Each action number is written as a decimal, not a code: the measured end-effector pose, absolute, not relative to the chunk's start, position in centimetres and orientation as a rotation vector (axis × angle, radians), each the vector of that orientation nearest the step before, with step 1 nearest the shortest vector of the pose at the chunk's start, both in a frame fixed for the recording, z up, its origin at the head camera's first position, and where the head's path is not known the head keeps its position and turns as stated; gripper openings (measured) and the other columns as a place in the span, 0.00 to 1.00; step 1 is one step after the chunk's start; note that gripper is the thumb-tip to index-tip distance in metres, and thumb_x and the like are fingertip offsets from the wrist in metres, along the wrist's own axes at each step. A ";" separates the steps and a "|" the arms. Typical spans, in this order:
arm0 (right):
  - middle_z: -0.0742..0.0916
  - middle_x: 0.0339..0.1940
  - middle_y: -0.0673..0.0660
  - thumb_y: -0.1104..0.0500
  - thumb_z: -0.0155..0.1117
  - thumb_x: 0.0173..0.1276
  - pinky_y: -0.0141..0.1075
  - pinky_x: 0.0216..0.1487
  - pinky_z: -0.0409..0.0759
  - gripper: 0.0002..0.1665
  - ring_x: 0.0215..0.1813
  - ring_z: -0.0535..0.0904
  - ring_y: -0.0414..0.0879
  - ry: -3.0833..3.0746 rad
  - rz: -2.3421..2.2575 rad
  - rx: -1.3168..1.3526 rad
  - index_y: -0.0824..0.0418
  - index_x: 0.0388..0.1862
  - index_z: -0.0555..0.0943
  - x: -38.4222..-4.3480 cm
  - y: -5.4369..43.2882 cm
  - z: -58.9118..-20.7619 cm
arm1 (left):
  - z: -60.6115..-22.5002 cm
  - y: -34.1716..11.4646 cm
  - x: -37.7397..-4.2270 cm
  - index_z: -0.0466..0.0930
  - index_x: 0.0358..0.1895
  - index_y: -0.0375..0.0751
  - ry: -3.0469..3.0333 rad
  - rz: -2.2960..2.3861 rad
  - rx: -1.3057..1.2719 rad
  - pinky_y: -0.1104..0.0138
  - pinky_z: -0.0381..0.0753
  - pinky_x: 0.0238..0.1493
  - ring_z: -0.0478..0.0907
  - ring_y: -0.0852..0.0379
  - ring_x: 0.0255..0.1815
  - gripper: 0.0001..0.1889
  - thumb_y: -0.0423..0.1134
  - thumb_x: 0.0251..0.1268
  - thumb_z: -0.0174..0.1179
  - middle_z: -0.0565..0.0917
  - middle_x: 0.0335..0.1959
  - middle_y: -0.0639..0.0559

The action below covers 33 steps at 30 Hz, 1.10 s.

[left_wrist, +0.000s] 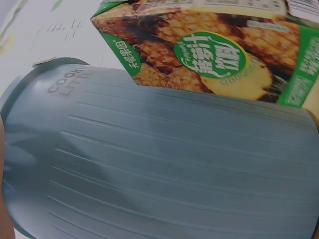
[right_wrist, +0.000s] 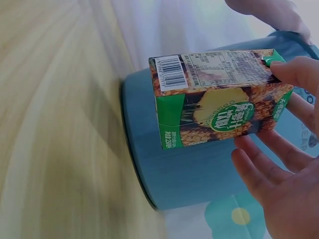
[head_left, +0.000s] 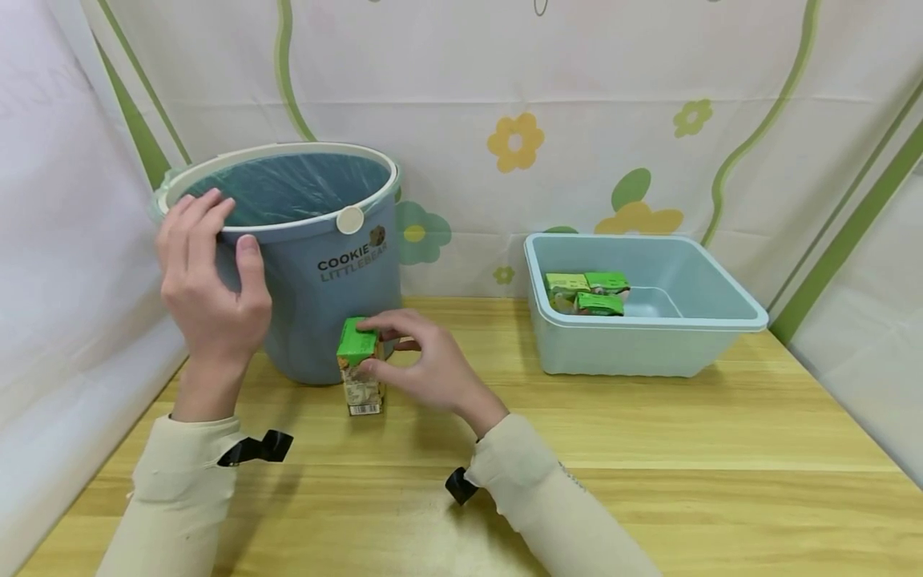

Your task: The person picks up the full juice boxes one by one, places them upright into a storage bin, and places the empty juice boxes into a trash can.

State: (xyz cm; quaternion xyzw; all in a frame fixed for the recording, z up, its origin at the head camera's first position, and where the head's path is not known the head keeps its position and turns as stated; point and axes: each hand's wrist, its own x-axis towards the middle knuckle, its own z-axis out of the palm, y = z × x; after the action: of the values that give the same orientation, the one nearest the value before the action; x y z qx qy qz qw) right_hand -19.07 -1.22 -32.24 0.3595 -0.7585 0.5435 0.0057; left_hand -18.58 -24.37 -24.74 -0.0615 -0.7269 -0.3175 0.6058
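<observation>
My right hand (head_left: 436, 365) pinches a pineapple juice box (head_left: 360, 385) near its green top (head_left: 356, 340), thumb on one side and fingers on the other. The box is upright in front of the blue bucket (head_left: 324, 296); its printed side and barcode show in the right wrist view. At the bucket's left, my left hand (head_left: 209, 280) rests on the white rim (head_left: 288, 228), fingers fairly straight over the edge and thumb outside. A clear bag (head_left: 303, 180) lines the bucket. The left wrist view shows the juice box (left_wrist: 199, 55) close beside the bucket wall (left_wrist: 149, 159).
On the right of the wooden table (head_left: 649, 497) stands a light blue tub (head_left: 613, 349) with several green-topped juice boxes (head_left: 600, 304) in its left end. Behind hangs a white curtain (head_left: 447, 64) with flower prints. Another white cloth (head_left: 58, 240) borders the left side.
</observation>
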 end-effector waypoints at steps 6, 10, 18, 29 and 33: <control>0.84 0.66 0.45 0.53 0.76 0.70 0.45 0.64 0.86 0.24 0.59 0.82 0.44 -2.315 1.742 1.090 0.46 0.65 0.85 -19.4 -0.5 -31.9 | -24.8 -24.4 -18.6 0.85 0.61 0.33 -1.685 -0.733 -0.143 0.56 0.62 0.84 0.73 0.45 0.77 0.27 0.50 0.70 0.53 0.85 0.67 0.39; 0.84 0.64 0.48 0.54 0.75 0.70 0.46 0.66 0.86 0.23 0.59 0.83 0.45 -2.261 1.807 1.043 0.48 0.64 0.86 -19.6 0.0 -31.4 | -24.8 -24.2 -18.7 0.85 0.61 0.33 -1.679 -0.735 -0.146 0.56 0.62 0.84 0.73 0.45 0.77 0.27 0.49 0.70 0.53 0.85 0.67 0.39; 0.83 0.62 0.57 0.60 0.72 0.71 0.43 0.66 0.86 0.25 0.61 0.85 0.53 -2.127 1.945 0.976 0.56 0.66 0.84 -20.1 1.2 -29.6 | -24.4 -23.5 -18.6 0.86 0.59 0.31 -1.633 -0.754 -0.152 0.55 0.63 0.84 0.75 0.44 0.76 0.26 0.47 0.68 0.54 0.86 0.65 0.38; 0.84 0.63 0.62 0.66 0.69 0.71 0.42 0.64 0.87 0.24 0.59 0.86 0.54 -1.918 1.912 0.950 0.64 0.66 0.81 -21.7 2.3 -25.6 | -24.2 -23.3 -18.4 0.86 0.58 0.30 -1.617 -0.763 -0.150 0.55 0.64 0.84 0.75 0.43 0.75 0.26 0.47 0.68 0.53 0.86 0.63 0.36; 0.84 0.63 0.62 0.66 0.67 0.71 0.43 0.63 0.87 0.25 0.60 0.86 0.53 -1.851 1.927 0.919 0.65 0.66 0.80 -22.1 2.6 -24.2 | -24.3 -23.4 -18.4 0.86 0.58 0.30 -1.626 -0.759 -0.151 0.55 0.64 0.84 0.75 0.43 0.75 0.26 0.47 0.68 0.54 0.86 0.64 0.36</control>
State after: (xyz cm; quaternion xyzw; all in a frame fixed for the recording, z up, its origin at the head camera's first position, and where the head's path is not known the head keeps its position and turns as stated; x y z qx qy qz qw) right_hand -22.06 2.64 -24.19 0.3211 -0.6469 0.6735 0.1575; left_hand -18.40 -23.38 -24.34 -0.0655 -0.7074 -0.3304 0.6214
